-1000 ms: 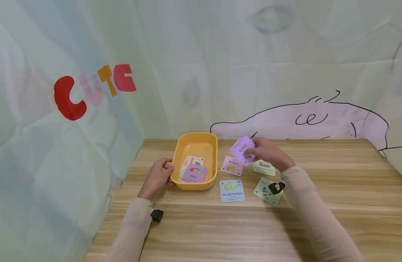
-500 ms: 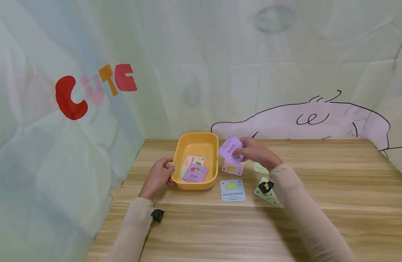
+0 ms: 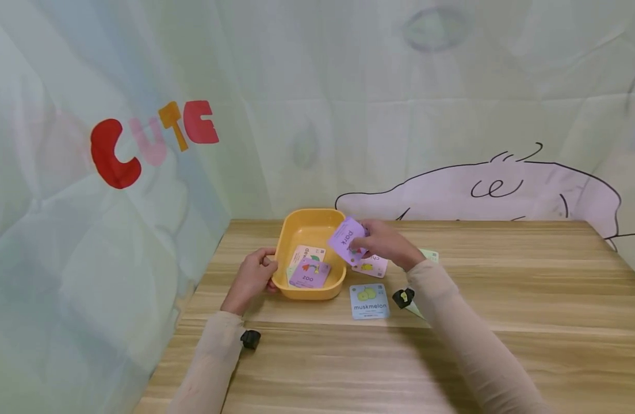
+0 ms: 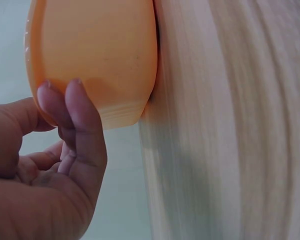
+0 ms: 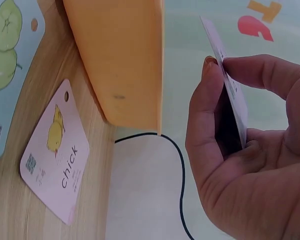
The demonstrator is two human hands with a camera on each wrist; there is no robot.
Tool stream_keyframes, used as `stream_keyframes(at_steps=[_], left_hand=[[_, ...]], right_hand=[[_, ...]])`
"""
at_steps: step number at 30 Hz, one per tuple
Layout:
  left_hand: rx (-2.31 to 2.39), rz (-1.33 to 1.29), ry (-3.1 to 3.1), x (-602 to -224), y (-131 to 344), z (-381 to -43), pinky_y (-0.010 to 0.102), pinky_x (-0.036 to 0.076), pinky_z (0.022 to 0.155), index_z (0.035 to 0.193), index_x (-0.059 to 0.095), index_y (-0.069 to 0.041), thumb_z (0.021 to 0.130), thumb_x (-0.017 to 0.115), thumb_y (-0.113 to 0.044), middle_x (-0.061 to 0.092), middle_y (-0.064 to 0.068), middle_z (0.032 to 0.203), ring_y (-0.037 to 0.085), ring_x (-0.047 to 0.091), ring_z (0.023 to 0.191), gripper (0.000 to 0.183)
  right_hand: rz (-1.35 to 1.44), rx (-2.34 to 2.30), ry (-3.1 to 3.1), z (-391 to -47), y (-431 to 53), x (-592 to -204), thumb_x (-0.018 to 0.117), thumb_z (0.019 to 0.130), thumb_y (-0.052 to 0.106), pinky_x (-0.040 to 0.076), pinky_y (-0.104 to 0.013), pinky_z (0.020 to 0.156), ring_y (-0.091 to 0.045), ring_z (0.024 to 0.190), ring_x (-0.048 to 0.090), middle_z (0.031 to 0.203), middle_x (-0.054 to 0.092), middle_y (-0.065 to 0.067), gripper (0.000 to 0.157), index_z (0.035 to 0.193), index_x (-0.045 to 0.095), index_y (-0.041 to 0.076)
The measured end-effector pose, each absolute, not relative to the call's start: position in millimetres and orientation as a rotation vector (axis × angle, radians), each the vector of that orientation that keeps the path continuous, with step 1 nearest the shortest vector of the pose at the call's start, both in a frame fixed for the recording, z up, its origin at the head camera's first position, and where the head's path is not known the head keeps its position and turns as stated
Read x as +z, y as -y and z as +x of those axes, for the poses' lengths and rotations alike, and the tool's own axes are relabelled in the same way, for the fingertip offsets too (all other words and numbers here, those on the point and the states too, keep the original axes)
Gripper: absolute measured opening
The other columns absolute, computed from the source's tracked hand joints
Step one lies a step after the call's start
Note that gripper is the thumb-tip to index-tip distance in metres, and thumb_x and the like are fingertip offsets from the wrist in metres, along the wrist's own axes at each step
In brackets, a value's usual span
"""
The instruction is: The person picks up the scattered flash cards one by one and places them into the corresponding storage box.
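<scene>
In the head view my right hand (image 3: 385, 242) pinches a purple "park" flash card (image 3: 347, 240) at the right rim of the yellow bin (image 3: 312, 215). The right wrist view has that card nearly edge-on between thumb and fingers, above the bin's side. On the bin's left, my left hand (image 3: 251, 277) grips the rim; up close, the left wrist view has fingertips against the orange-looking outer wall (image 4: 105, 50). Inside the bin lie a purple "zoo" card (image 3: 309, 275) and a cream card (image 3: 312, 251) partly beneath it, with a greenish edge below.
A pink "chick" card (image 3: 371, 267) and a blue "muskmelon" card (image 3: 369, 302) lie on the wooden table (image 3: 317, 368) right of the bin. Two green cards are mostly hidden under my right arm. A printed cloth (image 3: 276, 126) hangs behind and to the left.
My right hand has carried the "park" card leftward, from above the "chick" card to the bin's right rim. My left hand stays on the bin, which has not noticeably moved.
</scene>
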State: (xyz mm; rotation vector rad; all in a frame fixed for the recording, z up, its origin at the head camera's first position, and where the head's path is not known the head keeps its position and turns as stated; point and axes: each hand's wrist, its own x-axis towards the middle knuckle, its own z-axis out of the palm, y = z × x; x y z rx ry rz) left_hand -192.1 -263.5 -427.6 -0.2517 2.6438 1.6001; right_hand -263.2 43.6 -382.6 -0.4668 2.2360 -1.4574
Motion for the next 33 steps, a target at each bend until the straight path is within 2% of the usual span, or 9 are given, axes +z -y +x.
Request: stream_keyframes(at_steps=[4, 14, 22, 28, 33], left_hand=[[1.598, -0.245, -2.646, -428, 264, -193, 0.031, 0.059, 0.056, 0.14, 0.054, -0.002, 0.1, 0.053, -0.009, 0.058, 0.014, 0.09, 0.017, 0.061, 0.058, 0.04], [1.601, -0.257, -2.641, -428, 262, -192, 0.032, 0.06, 0.057, 0.14, 0.054, -0.004, 0.101, 0.053, -0.01, 0.058, 0.013, 0.091, 0.018, 0.061, 0.06, 0.04], [1.596, -0.253, -2.642, -430, 263, -193, 0.034, 0.06, 0.058, 0.141, 0.054, -0.004, 0.1, 0.053, -0.009, 0.059, 0.014, 0.093, 0.017, 0.061, 0.06, 0.041], [1.622, -0.224, -2.641, -430, 264, -193, 0.035, 0.06, 0.058, 0.141, 0.054, -0.002, 0.1, 0.052, -0.008, 0.058, 0.015, 0.093, 0.017, 0.061, 0.06, 0.041], [1.637, -0.178, -2.65, -429, 265, -192, 0.035, 0.06, 0.057, 0.14, 0.053, 0.001, 0.1, 0.052, -0.007, 0.059, 0.016, 0.091, 0.015, 0.062, 0.059, 0.041]], right_hand=[[-0.486, -1.48, -2.205, -264, -36, -386, 0.066, 0.093, 0.013, 0.06, -0.041, 0.088, -0.026, 0.094, 0.068, 0.113, 0.069, -0.013, 0.038, 0.129, 0.058, 0.003], [-0.478, -1.46, -2.213, -260, -17, -389, 0.067, 0.093, 0.012, 0.061, -0.036, 0.084, -0.025, 0.095, 0.07, 0.112, 0.068, -0.012, 0.038, 0.128, 0.057, 0.003], [-0.518, -1.439, -2.205, -258, -2, -395, 0.066, 0.094, 0.01, 0.061, -0.033, 0.08, -0.023, 0.091, 0.07, 0.109, 0.069, -0.012, 0.036, 0.127, 0.057, -0.001], [-0.517, -1.428, -2.201, -254, 7, -395, 0.067, 0.094, 0.013, 0.06, -0.033, 0.083, -0.023, 0.094, 0.068, 0.111, 0.069, -0.009, 0.041, 0.133, 0.056, 0.004], [-0.518, -1.407, -2.214, -254, 14, -397, 0.067, 0.094, 0.013, 0.059, -0.033, 0.084, -0.022, 0.094, 0.067, 0.108, 0.068, -0.009, 0.033, 0.125, 0.057, 0.007]])
